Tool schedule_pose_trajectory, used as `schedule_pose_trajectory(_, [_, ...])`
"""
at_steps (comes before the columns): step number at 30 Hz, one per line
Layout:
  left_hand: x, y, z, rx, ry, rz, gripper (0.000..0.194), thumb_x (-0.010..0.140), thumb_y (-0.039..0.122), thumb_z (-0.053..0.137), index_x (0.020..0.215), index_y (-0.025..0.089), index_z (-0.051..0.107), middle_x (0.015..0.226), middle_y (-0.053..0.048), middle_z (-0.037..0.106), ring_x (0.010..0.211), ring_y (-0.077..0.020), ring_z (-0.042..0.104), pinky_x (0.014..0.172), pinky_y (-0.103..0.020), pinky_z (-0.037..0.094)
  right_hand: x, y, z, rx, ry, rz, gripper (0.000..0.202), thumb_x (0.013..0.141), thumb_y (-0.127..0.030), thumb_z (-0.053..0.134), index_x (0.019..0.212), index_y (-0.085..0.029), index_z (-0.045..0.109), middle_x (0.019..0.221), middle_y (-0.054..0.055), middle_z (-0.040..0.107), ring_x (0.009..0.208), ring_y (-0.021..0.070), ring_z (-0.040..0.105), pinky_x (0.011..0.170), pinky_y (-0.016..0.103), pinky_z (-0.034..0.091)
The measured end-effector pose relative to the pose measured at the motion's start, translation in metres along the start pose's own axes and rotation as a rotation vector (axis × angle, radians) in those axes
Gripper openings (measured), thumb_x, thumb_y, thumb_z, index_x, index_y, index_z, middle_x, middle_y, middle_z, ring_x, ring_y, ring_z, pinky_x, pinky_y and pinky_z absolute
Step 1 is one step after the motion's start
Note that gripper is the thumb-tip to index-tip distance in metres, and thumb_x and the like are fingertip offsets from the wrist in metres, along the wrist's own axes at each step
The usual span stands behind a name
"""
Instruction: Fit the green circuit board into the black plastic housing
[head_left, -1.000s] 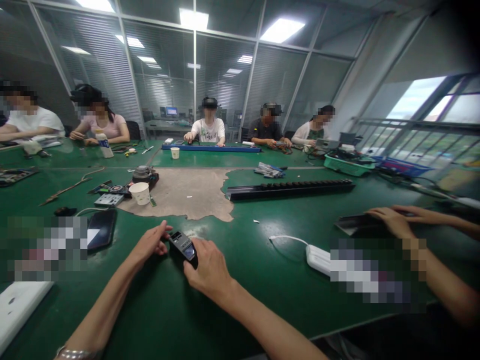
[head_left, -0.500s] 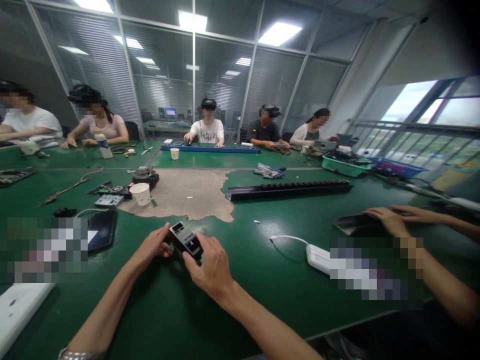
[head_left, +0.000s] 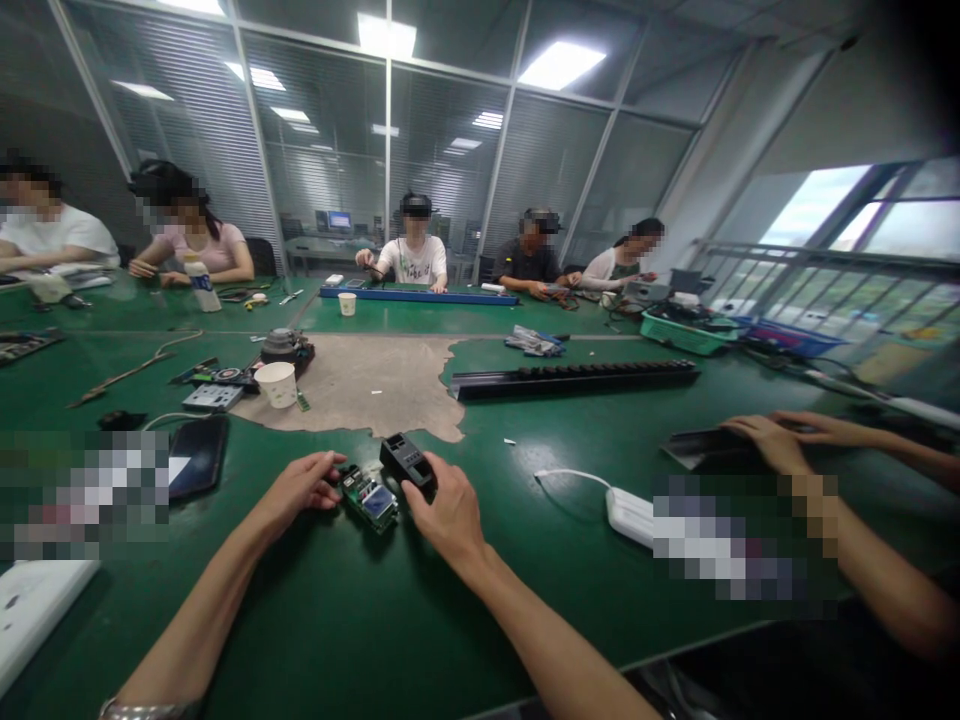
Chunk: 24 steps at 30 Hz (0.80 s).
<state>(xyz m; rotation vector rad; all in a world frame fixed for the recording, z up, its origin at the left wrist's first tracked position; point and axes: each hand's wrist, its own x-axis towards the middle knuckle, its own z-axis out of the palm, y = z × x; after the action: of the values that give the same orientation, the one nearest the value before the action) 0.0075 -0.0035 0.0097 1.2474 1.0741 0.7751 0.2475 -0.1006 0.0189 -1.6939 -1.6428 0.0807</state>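
My left hand (head_left: 304, 487) pinches the left end of a small green circuit board (head_left: 370, 500), which carries a bluish-grey rectangular part and other components. Just to the right, my right hand (head_left: 454, 508) grips a black plastic housing (head_left: 407, 460) with rectangular openings along its face. Board and housing are apart, with a narrow gap between them. The fingertips behind the housing are hidden. Both parts are over the green table (head_left: 360, 630) in front of me.
A brown mat (head_left: 367, 375) lies ahead, with a paper cup (head_left: 277, 385) at its left. A phone (head_left: 199, 455) is left of my hands; a white power strip (head_left: 630, 517) lies right. Farther right, a co-worker's hands (head_left: 776, 440) rest on a dark rail (head_left: 697, 447).
The housing has come off the circuit board, which is now exposed. My right hand has moved slightly right with the housing; the board stays at my left hand.
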Motion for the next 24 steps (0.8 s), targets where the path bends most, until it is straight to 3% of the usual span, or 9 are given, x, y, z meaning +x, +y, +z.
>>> schedule_pose_trajectory(7, [-0.002, 0.0, -0.012, 0.074, -0.038, -0.115, 0.053, 0.084, 0.054, 0.057, 0.118, 0.013, 0.056, 0.068, 0.001, 0.059, 0.048, -0.0106, 0.058, 0.042, -0.018, 0.044, -0.002, 0.005, 0.005, -0.108, -0.027, 0.004, 0.05, 0.083, -0.034, 0.06, 0.129, -0.015, 0.051, 0.111, 0.012, 0.064, 0.099, 0.0273, 0.057, 0.089, 0.039, 0.046])
schedule_pose_trajectory(12, [-0.006, 0.001, -0.014, 0.006, -0.112, -0.134, 0.05, 0.085, 0.049, 0.059, 0.121, 0.013, 0.054, 0.075, -0.004, 0.065, 0.057, -0.0132, 0.064, 0.051, -0.021, 0.051, -0.005, 0.003, 0.007, -0.102, 0.013, -0.032, 0.066, 0.081, -0.036, 0.061, 0.137, -0.008, 0.043, 0.127, 0.017, 0.056, 0.112, 0.031, 0.051, 0.098, 0.045, 0.042])
schedule_pose_trajectory(19, [-0.009, 0.005, -0.008, -0.067, -0.158, -0.153, 0.049, 0.086, 0.042, 0.062, 0.125, 0.014, 0.051, 0.083, -0.006, 0.066, 0.062, -0.0144, 0.067, 0.056, -0.023, 0.055, 0.002, 0.006, 0.005, 0.079, 0.004, -0.016, 0.052, 0.082, -0.028, 0.059, 0.131, -0.012, 0.052, 0.118, 0.014, 0.063, 0.109, 0.0273, 0.057, 0.097, 0.042, 0.045])
schedule_pose_trajectory(24, [-0.007, 0.001, -0.009, -0.044, -0.184, -0.127, 0.051, 0.087, 0.045, 0.059, 0.127, 0.015, 0.05, 0.079, -0.005, 0.065, 0.057, -0.0132, 0.065, 0.051, -0.021, 0.051, 0.008, -0.019, -0.016, 0.278, -0.007, -0.055, 0.049, 0.086, -0.036, 0.058, 0.131, -0.018, 0.052, 0.118, 0.01, 0.064, 0.099, 0.0222, 0.063, 0.084, 0.034, 0.052])
